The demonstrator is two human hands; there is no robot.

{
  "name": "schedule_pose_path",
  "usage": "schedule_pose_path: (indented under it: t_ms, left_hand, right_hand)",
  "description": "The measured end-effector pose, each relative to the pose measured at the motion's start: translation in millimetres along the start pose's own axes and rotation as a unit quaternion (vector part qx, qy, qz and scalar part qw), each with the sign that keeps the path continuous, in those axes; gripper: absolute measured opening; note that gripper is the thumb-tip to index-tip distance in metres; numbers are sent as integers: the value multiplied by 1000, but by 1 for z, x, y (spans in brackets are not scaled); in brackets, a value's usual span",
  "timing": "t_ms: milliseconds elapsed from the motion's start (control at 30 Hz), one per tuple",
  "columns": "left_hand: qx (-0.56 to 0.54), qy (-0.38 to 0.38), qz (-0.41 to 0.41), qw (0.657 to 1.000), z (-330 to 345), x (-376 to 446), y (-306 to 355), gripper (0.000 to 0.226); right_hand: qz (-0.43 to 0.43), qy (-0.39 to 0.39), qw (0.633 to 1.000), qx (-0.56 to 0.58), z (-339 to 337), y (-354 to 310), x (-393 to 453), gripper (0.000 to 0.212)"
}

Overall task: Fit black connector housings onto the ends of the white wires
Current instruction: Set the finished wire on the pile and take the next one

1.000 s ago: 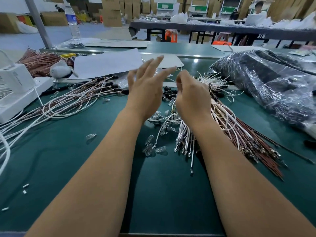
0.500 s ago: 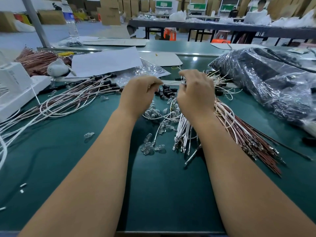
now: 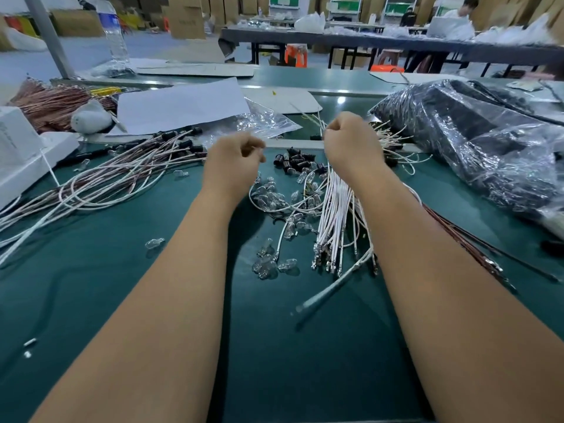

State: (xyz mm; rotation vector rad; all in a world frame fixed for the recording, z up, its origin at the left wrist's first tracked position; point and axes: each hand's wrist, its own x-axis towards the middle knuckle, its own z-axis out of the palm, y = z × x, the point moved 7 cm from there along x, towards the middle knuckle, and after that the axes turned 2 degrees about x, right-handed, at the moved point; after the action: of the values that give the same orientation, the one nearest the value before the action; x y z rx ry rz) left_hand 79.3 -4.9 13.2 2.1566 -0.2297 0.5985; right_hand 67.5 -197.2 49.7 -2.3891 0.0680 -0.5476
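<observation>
right hand point(image 3: 351, 141) grips white wires point(image 3: 332, 209) | left hand point(image 3: 236, 161) curled | black housings point(image 3: 293, 161) between

Green bench point(image 3: 91, 288) strewn with wiring parts.
White wires point(image 3: 332, 215) lie in a bundle at centre beside clear bulbs point(image 3: 271, 193) and black housings point(image 3: 293, 161); finished leads point(image 3: 122, 178) fan out left, brown wires point(image 3: 476, 254) right, with a plastic bag point(image 3: 476, 141) far right, paper point(image 3: 180, 105) and a white box point(image 3: 21, 154) behind left.
</observation>
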Motion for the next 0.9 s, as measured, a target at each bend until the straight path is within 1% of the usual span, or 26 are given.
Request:
schedule_pose_path:
  t_ms: [67,133,233,300,367,400,467,533,567,633,700,767,800,833,867,900]
  left_hand:
    - [43,-56,-11,997,12,-2,-2,22]
    - [56,-90,-9,994,19,-3,-1,31]
    - [33,-98,-27,994,19,-4,-4,47]
    - [34,-95,-41,994,20,-2,-9,52]
    - [41,-108,-51,992,22,0,-13,55]
    - [42,-120,-56,990,24,0,-13,56]
    - [54,-147,-59,986,29,0,-14,60]
    - [82,-164,-50,982,31,-1,-13,60]
    - [91,-167,-47,981,31,0,-12,58]
    - [87,-161,-41,982,29,-1,-10,49]
    - [77,-139,-29,987,26,-3,-7,39]
    - [68,-116,-25,991,22,-3,-5,32]
    - [64,-107,-27,992,21,-3,-5,30]
    - [63,-100,-30,992,19,-3,-4,29]
    - [65,-95,-32,993,17,-3,-4,29]
    - [67,-89,-34,993,15,-3,-4,29]
  right_hand:
    - [3,-66,997,45,19,-5,10,17]
    - [-1,-108,992,64,35,-9,15,18]
    - [7,-178,983,38,61,-8,17,17]
    - [15,-220,975,6,72,-5,16,17]
    - [18,-236,972,2,76,-7,16,17]
    - [16,-235,972,19,74,-9,15,17]
    - [23,-234,968,93,69,-16,13,16]
    - [46,-246,950,184,64,-19,8,21]
    - [53,-243,945,211,59,-19,5,24]
    - [42,-201,955,214,44,-18,4,26]
    - [32,-125,974,188,24,-10,4,22]
    - [51,-48,991,117,6,6,1,19]
    - [73,-31,994,76,0,15,-1,20]
    - [100,-40,992,62,0,23,-5,22]
    - [119,-65,987,82,4,28,-10,21]
    - [136,-92,977,137,9,29,-15,19]
